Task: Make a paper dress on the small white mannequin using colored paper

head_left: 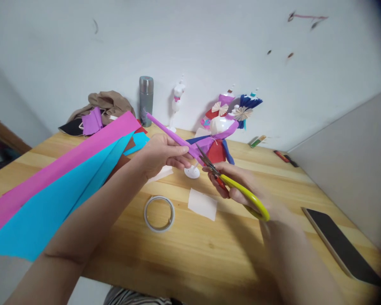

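Observation:
My left hand (168, 153) pinches a long, narrow purple paper strip (168, 131) above the table. Scissors with yellow handles (246, 192) are in my right hand (228, 180), their blades pointing up and left at the strip's lower right end. Whether the blades have cut into the strip I cannot tell. Just behind the scissors stands a small white mannequin (220, 126) on a round base, dressed in purple, red and dark blue paper. A second utility of red colour, perhaps part of the grip, shows under my right fingers.
Pink paper (66, 159) and blue paper (53, 212) lie at left. A tape roll (159, 214) and a pale paper piece (202, 204) sit in front. A phone (339, 245) rests at right. Behind stand a thermos (146, 101) and a bare mannequin (178, 99).

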### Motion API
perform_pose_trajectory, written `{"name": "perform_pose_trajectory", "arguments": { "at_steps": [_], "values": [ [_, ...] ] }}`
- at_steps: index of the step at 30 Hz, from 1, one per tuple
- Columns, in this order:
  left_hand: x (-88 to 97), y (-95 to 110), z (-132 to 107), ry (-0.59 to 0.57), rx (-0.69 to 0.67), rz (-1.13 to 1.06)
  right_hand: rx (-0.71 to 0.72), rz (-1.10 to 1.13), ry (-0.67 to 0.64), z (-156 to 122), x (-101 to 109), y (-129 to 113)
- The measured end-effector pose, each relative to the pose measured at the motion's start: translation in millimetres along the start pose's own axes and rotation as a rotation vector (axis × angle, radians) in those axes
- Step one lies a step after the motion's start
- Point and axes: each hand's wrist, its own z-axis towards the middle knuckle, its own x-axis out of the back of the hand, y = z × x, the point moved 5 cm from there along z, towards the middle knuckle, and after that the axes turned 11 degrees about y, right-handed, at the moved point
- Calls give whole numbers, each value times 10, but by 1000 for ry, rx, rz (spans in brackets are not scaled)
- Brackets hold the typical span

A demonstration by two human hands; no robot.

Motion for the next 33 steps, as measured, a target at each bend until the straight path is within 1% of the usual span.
{"name": "perform_pose_trajectory", "arguments": {
  "at_steps": [5, 10, 15, 19, 27, 30, 33],
  "values": [
    [-13, -16, 3, -45, 26, -16, -14, 33, 10, -3, 34, -15],
    [-18, -28, 3, -69, 53, 3, -11, 34, -17, 5, 57, -28],
    [-6, -42, 23, -64, 41, 18, -11, 83, -26, 31, 24, -120],
    [-11, -61, 33, -88, 40, 9, -29, 137, -51, 58, -19, -145],
    [-5, -95, 55, -66, 33, 17, 9, 49, 39, 74, 20, -138],
    [6, -112, 73, -61, 32, 18, 7, 38, 45, 78, 17, -164],
    [17, -124, 86, -63, 38, 17, -27, 74, 39, 84, -2, -177]
  ]
}}
